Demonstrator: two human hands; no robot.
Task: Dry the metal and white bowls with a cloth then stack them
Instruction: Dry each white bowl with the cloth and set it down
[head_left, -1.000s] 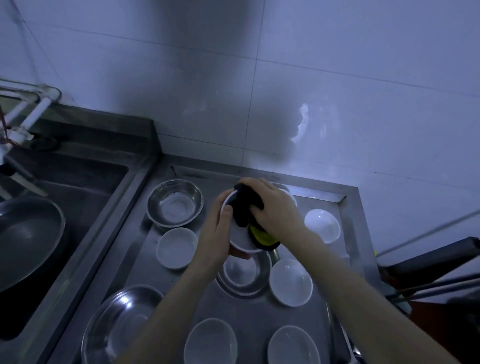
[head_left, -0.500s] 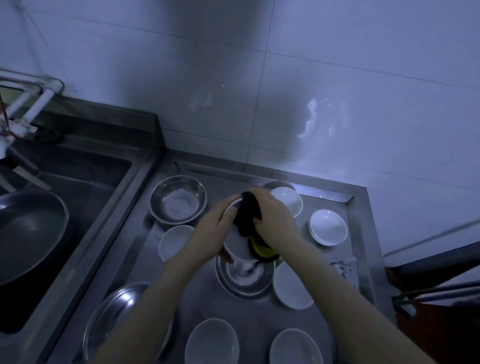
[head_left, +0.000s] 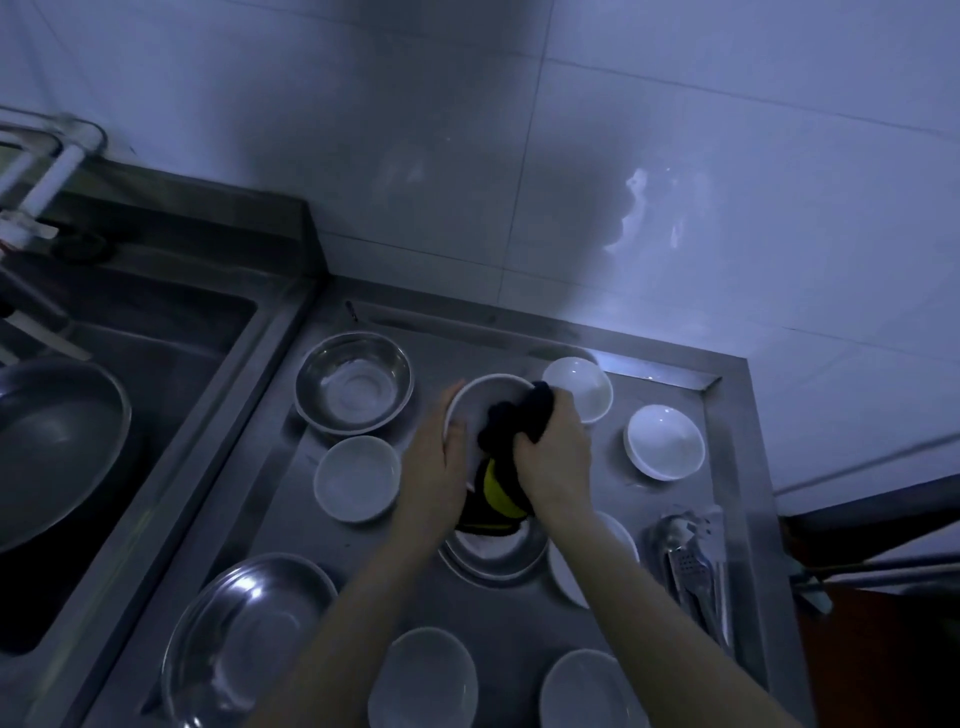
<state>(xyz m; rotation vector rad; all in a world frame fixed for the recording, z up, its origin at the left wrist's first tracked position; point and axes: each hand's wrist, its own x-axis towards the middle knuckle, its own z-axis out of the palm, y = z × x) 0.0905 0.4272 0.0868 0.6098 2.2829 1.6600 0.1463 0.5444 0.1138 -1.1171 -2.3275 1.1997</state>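
Note:
My left hand (head_left: 434, 475) grips the left rim of a white bowl (head_left: 480, 397), held tilted above the steel counter (head_left: 519, 613). My right hand (head_left: 553, 462) presses a dark cloth with a yellow patch (head_left: 511, 426) into that bowl. Under my hands a metal bowl (head_left: 496, 561) sits on the counter, partly hidden. A deeper metal bowl (head_left: 355, 382) stands at the back left and a wide metal bowl (head_left: 244, 634) at the front left. Several white bowls lie around, among them a white bowl (head_left: 357, 478) left of my hands and a white bowl (head_left: 665, 441) at the right.
A sink (head_left: 119, 395) with a large pan (head_left: 52, 447) lies to the left, with white pipes (head_left: 47, 171) above it. Metal utensils (head_left: 693, 566) lie along the counter's right edge. A tiled wall (head_left: 571, 182) rises behind the counter.
The held bowl has turned from facing me edge-on to showing more of its rim, and the cloth has moved round inside it. The view has tilted down a little.

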